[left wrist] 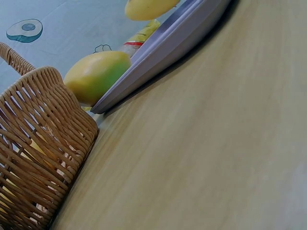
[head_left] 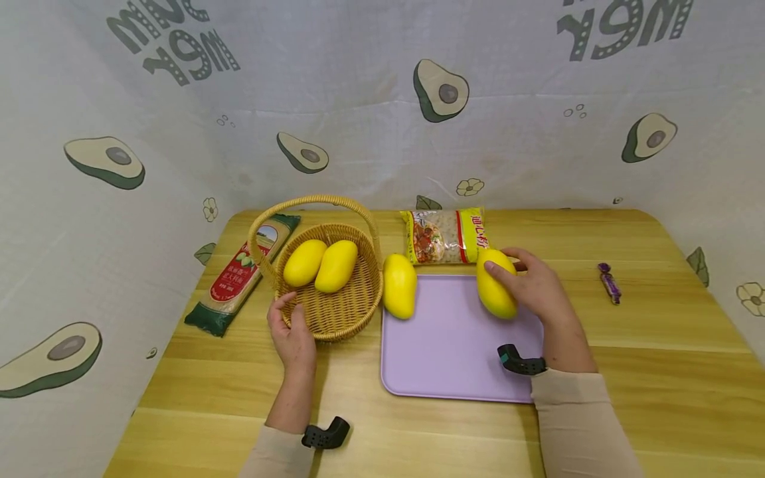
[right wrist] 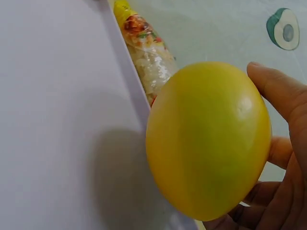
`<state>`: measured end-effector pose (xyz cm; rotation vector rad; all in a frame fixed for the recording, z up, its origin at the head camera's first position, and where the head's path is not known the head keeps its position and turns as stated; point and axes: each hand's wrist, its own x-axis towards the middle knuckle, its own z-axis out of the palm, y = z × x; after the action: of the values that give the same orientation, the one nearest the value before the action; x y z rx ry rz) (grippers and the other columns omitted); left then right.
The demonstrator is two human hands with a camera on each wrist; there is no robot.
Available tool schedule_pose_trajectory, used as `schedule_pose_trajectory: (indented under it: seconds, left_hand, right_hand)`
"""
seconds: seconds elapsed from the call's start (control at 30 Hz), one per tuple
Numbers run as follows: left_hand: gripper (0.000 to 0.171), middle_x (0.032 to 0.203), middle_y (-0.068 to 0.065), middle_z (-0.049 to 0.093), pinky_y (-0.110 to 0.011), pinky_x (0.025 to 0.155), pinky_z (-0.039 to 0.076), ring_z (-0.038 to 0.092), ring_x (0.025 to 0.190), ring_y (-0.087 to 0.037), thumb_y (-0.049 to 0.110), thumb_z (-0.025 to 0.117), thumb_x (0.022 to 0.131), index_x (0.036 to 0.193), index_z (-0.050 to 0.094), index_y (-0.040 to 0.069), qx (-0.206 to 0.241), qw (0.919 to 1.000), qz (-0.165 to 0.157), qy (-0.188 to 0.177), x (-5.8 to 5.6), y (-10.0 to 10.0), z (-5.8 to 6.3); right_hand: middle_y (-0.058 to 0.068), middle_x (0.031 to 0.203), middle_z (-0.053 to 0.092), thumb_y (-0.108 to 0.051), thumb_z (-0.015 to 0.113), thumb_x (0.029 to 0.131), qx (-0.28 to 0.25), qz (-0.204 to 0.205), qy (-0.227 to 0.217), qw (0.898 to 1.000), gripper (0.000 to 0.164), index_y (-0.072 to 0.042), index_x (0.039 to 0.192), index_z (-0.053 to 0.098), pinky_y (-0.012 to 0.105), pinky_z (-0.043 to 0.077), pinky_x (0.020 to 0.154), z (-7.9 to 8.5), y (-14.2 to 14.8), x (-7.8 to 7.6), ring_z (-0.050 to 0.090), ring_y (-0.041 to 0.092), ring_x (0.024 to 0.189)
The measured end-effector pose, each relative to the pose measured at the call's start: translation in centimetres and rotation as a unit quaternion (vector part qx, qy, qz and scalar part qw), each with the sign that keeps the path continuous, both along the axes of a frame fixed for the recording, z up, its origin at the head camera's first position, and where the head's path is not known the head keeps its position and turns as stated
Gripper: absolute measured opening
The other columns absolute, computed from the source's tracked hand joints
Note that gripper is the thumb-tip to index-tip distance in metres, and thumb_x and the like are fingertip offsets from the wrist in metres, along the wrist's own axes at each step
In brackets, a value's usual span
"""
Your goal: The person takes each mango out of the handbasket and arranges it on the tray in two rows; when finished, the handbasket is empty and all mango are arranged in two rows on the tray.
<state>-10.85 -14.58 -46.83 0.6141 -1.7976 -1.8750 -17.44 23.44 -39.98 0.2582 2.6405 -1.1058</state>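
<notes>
My right hand is gripping a mango over the lilac tray, its long axis running mostly away from me; my left hand is touching the wicker basket near-left, whether gripping I can't tell. That basket is sitting left of the held mango, past a second mango.

Soft, even light filled the head view, leaving a pale sheen on the table in front of the lilac tray. Far left of the tray, the avocado print looked stretched. The right-wrist view was dimmer: a mango over the tray caught one small highlight and threw a blurry shadow onto it.
</notes>
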Motion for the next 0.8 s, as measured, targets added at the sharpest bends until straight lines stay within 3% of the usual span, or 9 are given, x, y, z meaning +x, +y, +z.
schedule_pose_trajectory:
  seconds: [0.4,0.8]
  left_hand:
    - [0.023,0.155,-0.01,0.042,-0.048,0.129,0.011,0.022,0.155,-0.028,0.008,0.051,0.1,0.121,0.056,0.0,-0.002,0.9999,0.008,0.014,-0.1,0.0,-0.1]
    - [0.029,0.156,-0.009,0.04,-0.047,0.129,0.011,0.022,0.155,-0.027,0.009,0.051,0.1,0.126,0.054,-0.002,-0.007,1.0,0.004,0.0,0.0,0.0,0.0]
  right_hand:
    - [0.035,0.153,0.036,-0.077,0.049,0.091,0.015,0.009,-0.025,1.0,0.098,-0.012,0.161,0.027,0.065,0.046,0.102,-1.0,0.2,-0.5,0.045,0.051,0.127]
    - [0.035,0.151,0.037,-0.078,0.049,0.09,0.027,0.012,-0.046,0.999,0.1,-0.011,0.16,0.028,0.064,0.047,0.1,-1.2,0.4,-0.5,0.046,0.05,0.125]
